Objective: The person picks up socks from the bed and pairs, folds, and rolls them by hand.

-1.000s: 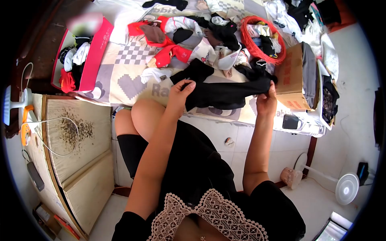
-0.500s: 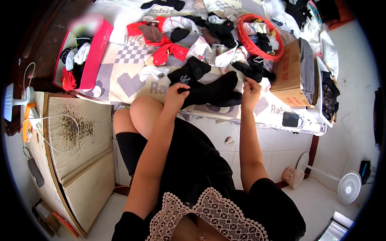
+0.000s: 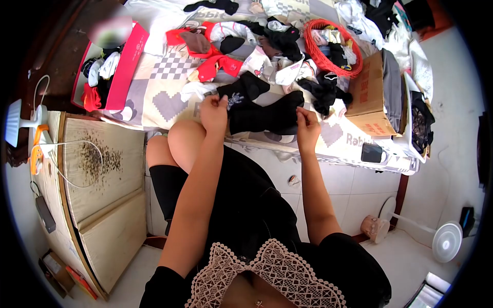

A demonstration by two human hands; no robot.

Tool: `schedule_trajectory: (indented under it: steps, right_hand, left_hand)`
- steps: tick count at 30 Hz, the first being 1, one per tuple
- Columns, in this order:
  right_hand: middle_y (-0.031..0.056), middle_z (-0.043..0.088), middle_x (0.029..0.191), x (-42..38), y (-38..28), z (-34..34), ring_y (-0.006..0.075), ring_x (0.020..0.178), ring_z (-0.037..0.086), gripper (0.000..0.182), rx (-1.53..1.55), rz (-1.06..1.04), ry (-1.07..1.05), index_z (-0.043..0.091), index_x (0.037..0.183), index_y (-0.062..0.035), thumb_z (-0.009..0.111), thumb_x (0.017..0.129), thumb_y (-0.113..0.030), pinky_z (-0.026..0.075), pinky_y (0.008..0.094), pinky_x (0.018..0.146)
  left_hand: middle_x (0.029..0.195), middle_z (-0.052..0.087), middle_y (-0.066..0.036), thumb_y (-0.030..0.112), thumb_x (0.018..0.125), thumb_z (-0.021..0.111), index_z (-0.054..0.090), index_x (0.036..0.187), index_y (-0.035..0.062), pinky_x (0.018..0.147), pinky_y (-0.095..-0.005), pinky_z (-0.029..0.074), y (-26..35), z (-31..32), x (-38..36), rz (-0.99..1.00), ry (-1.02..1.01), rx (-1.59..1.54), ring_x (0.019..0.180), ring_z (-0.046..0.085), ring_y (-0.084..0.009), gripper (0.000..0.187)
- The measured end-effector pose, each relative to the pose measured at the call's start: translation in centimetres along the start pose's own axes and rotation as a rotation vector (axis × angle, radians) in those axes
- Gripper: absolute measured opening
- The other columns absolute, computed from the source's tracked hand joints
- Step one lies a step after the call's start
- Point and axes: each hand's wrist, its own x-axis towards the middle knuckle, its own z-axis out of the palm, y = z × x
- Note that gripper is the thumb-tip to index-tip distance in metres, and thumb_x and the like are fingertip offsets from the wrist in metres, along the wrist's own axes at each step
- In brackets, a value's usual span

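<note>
A long black sock (image 3: 267,117) lies stretched across the front of the bed. My left hand (image 3: 214,112) is closed at the edge of a black sock with a pale pattern (image 3: 236,97), just above the long sock's left end. At the long sock's right end my right hand (image 3: 308,126) pinches its edge between thumb and fingers. Behind them lie a white sock (image 3: 197,91), red socks (image 3: 218,68) and a dark bundle of socks (image 3: 326,92).
A pink-red box (image 3: 126,72) with socks stands at the left, a red basket (image 3: 309,49) with socks at the back right. Beside the basket is a cardboard box (image 3: 367,90). A phone (image 3: 372,152) lies on the bed's front edge, near a wooden cabinet (image 3: 105,169) far left.
My left hand has moved up and left, from the long sock to the patterned one. My right hand has shifted left and slightly down, onto the long sock's end.
</note>
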Motion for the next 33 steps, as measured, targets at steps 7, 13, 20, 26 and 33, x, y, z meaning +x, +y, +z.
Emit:
schedule_trajectory:
  steps: [7, 13, 20, 26, 33]
  right_hand:
    - [0.0079, 0.059, 0.089, -3.5, -2.3, 2.6, 0.0136, 0.077, 0.056, 0.022, 0.117, -0.026, -0.223, 0.062, 0.099, -0.0013, 0.064, 0.077, -0.002, 0.045, 0.0233, 0.064]
    - [0.0120, 0.043, 0.125, -3.3, -7.9, 6.5, 0.0279, 0.107, 0.048, 0.062, -0.240, -0.511, -0.266, 0.054, 0.117, -0.0097, 0.070, 0.058, 0.000, 0.039, 0.0362, 0.090]
    - [0.0078, 0.064, 0.090, 1.3, -4.0, 6.7, 0.0249, 0.098, 0.057, 0.036, -0.140, -0.448, -0.205, 0.066, 0.087, -0.0095, 0.059, 0.055, 0.008, 0.034, 0.0363, 0.090]
    - [0.0022, 0.062, 0.077, 4.7, -2.1, -0.2, 0.0095, 0.072, 0.057, 0.009, 0.243, 0.001, -0.223, 0.063, 0.083, 0.0014, 0.063, 0.083, -0.007, 0.047, 0.0237, 0.071]
    - [0.0010, 0.056, 0.070, 4.3, -0.8, -3.9, 0.0098, 0.063, 0.058, 0.010, 0.284, 0.251, -0.340, 0.059, 0.086, -0.0029, 0.059, 0.087, -0.013, 0.050, 0.0236, 0.060]
  left_hand:
    - [0.079, 0.053, 0.001, 0.017, 0.086, 0.060, 0.054, 0.086, 0.0058, 0.065, -0.0224, 0.042, 1.1, -1.1, -1.4, 0.169, 0.070, -0.822, 0.074, 0.052, -0.0077, 0.013]
    - [0.085, 0.056, 0.000, 0.012, 0.088, 0.055, 0.052, 0.086, 0.0069, 0.071, -0.0214, 0.046, 3.8, -2.9, -4.0, -0.138, -0.623, -1.282, 0.079, 0.056, -0.0084, 0.007]
    - [0.104, 0.060, -0.011, 0.023, 0.091, 0.049, 0.050, 0.114, 0.0004, 0.085, -0.0356, 0.047, 3.5, -5.0, -3.5, -0.217, -0.712, -1.553, 0.095, 0.059, -0.0229, 0.033]
    - [0.088, 0.058, -0.006, 0.013, 0.089, 0.051, 0.050, 0.097, 0.0033, 0.060, -0.0278, 0.052, 0.0, -3.7, -1.0, -0.357, -0.423, -1.374, 0.075, 0.061, -0.0160, 0.013]
    - [0.080, 0.056, -0.003, 0.006, 0.084, 0.050, 0.054, 0.107, 0.0043, 0.051, -0.0209, 0.046, 2.5, -2.8, -3.3, -0.334, -0.336, -0.839, 0.064, 0.056, -0.0092, 0.023]
